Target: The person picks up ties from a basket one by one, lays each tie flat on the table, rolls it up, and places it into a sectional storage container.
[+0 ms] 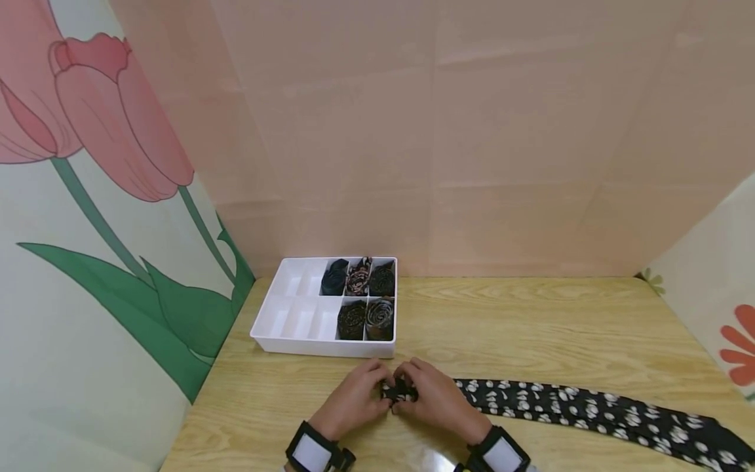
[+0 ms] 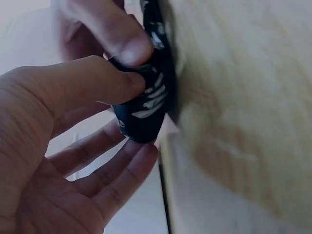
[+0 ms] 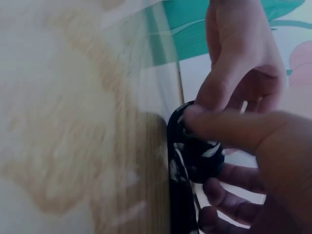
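Observation:
A black necktie with a white print [image 1: 566,408] stretches across the table to the right, its left end wound into a small roll [image 2: 146,109]. My left hand [image 1: 358,397] grips the left side of that roll, thumb on one side and fingers on the other. From the right, my right hand [image 1: 435,398] holds the same roll, its thumb close to the left thumb in both wrist views. In the right wrist view the roll [image 3: 207,161] sits between the fingers, and the flat length of tie runs away from it along the tabletop.
Beyond the hands stands a white divided tray [image 1: 323,347]. Several rolled dark ties, such as one at the front right [image 1: 380,320], fill its right-hand compartments; left compartments are bare. A pink-beige sheet [image 1: 436,164] hangs behind the wooden table [image 1: 531,328].

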The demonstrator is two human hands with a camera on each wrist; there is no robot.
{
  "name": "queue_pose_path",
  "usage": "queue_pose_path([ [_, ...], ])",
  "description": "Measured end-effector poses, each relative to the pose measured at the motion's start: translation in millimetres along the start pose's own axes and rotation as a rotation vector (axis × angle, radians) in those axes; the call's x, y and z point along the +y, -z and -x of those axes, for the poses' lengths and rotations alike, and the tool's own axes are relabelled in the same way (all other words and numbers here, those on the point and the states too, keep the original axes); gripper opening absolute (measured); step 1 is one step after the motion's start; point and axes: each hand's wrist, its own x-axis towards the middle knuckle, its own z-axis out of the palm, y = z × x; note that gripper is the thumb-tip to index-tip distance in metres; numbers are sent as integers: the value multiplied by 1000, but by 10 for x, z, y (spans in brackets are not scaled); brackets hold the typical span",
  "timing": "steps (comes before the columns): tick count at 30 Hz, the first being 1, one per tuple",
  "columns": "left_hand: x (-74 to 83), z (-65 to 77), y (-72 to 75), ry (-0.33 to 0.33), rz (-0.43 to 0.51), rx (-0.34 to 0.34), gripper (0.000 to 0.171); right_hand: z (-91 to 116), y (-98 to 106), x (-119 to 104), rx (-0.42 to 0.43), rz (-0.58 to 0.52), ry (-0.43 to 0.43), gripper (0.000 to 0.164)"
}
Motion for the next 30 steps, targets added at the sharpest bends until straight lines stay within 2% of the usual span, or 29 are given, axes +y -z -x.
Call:
queue_pose_path([
  [2, 12, -6, 0, -15, -24, 7, 23, 8, 3, -4, 5, -1, -3, 41],
  [7, 36, -17, -25, -11, -62, 6, 33, 31, 0, 21, 3, 21, -37, 38],
  [11, 40, -11, -28, -22, -77, 3, 34, 37, -5, 67, -5, 19, -20, 43],
  [17, 55, -16, -53, -42, -74, 32, 39, 69, 10, 86, 13, 34, -13, 39],
  [23, 59, -19, -68, -66, -99, 29, 31, 74, 2, 90, 22, 56, 20, 46],
  [27, 78, -19, -52, -62, -99, 20, 34, 87, -5, 82, 29, 90, 19, 43],
  [30, 83, -16, -55, -58, -89, 0, 33, 107, -6, 67, 31, 76, 25, 45],
])
